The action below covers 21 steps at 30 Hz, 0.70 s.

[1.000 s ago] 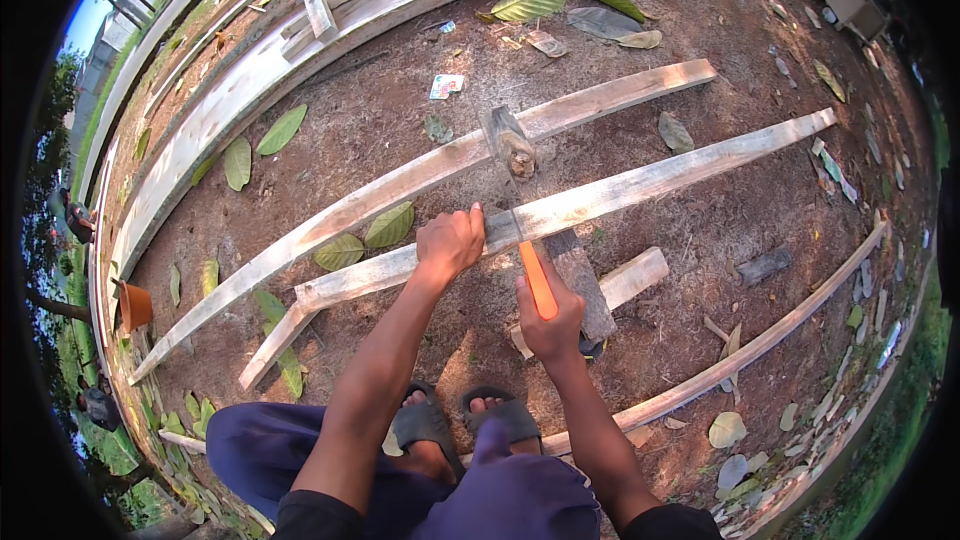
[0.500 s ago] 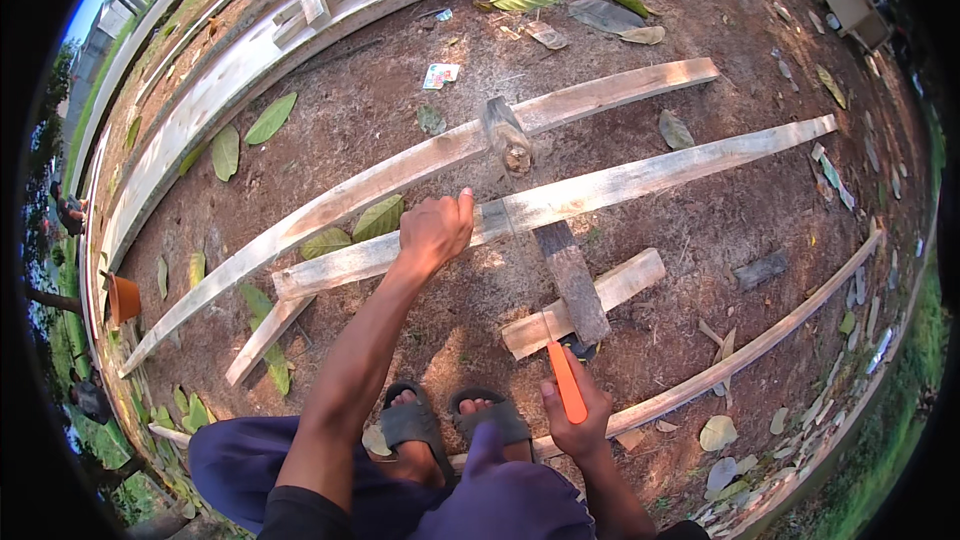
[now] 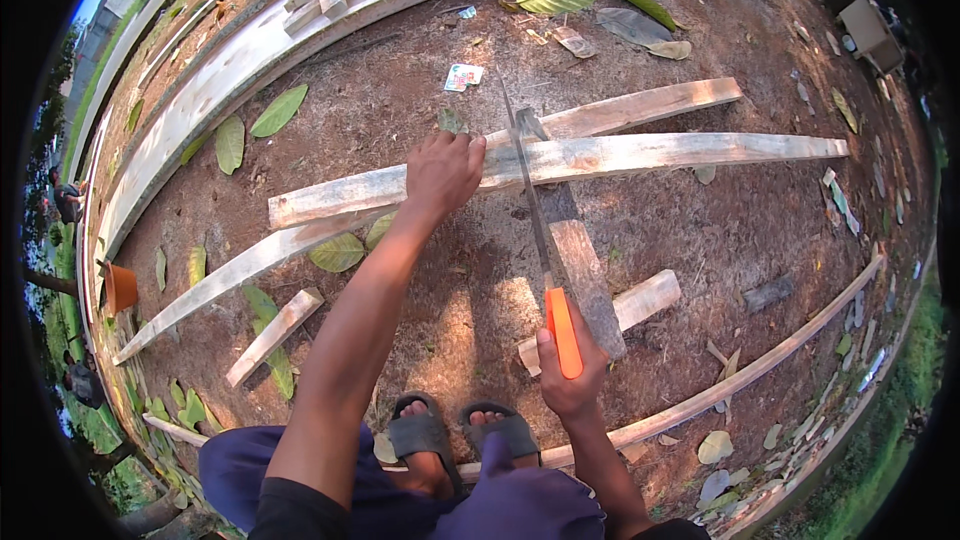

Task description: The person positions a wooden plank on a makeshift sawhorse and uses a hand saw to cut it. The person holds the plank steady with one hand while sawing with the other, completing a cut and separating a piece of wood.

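Observation:
My left hand [image 3: 445,172] is closed over a long pale wooden plank [image 3: 640,157], left of its middle. My right hand [image 3: 573,377] grips the orange handle of a handsaw [image 3: 536,202]. The saw's thin blade points away from me and crosses the plank just right of my left hand; whether its teeth sit in a cut cannot be made out. A second long plank [image 3: 660,105] lies behind and partly under the held one. Beneath them runs a dark wooden block [image 3: 588,280], pointing toward me, its near end over a short wood piece [image 3: 647,300].
A short wood offcut [image 3: 275,337] lies at the left. My sandalled feet [image 3: 425,435] stand near a long thin strip of wood [image 3: 745,378]. A wide pale board [image 3: 210,110] runs along the back, with leaves scattered over the soil. An orange pot [image 3: 120,287] stands far left.
The held plank has shifted away from me and now overlaps the rear plank. My left hand moved with it. The saw has moved slightly away, and more of its blade shows beyond the plank.

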Motion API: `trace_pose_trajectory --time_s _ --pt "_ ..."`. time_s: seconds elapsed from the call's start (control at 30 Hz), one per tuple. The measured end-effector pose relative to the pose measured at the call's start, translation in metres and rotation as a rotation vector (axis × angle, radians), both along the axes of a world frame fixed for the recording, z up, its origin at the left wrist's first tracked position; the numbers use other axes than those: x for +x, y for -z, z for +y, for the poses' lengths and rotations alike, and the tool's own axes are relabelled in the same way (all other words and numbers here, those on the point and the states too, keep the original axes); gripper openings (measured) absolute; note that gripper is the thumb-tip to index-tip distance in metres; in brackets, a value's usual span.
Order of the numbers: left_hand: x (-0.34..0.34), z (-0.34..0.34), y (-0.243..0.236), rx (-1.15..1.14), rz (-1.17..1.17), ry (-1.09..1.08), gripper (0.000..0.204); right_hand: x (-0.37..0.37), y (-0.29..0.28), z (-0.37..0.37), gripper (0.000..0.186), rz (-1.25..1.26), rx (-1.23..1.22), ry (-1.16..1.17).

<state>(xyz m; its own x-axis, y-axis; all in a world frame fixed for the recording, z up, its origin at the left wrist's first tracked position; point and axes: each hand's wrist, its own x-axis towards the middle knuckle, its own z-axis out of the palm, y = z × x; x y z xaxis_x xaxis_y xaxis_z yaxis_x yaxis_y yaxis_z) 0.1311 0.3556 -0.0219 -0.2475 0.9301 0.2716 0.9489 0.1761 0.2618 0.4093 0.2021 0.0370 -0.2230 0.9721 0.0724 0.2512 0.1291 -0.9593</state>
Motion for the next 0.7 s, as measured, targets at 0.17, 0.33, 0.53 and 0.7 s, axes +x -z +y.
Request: trace_pose_trajectory --time_s 0.17,0.33,0.53,0.7 --pt "0.007 0.009 -0.018 -0.402 -0.107 -0.121 0.055 0.004 -0.010 -0.014 0.050 -0.032 -0.066 0.024" --pt "0.006 0.009 -0.021 -0.394 -0.076 -0.107 0.057 0.039 -0.016 -0.053 0.049 -0.054 -0.031 0.013" --pt "0.012 0.013 -0.018 -0.330 0.069 -0.104 0.050 0.044 -0.038 -0.061 0.051 -0.006 -0.219 0.014" --pt "0.004 0.006 -0.009 -0.385 0.127 -0.079 0.047 0.049 -0.047 -0.057 0.051 0.031 -0.155 -0.023"
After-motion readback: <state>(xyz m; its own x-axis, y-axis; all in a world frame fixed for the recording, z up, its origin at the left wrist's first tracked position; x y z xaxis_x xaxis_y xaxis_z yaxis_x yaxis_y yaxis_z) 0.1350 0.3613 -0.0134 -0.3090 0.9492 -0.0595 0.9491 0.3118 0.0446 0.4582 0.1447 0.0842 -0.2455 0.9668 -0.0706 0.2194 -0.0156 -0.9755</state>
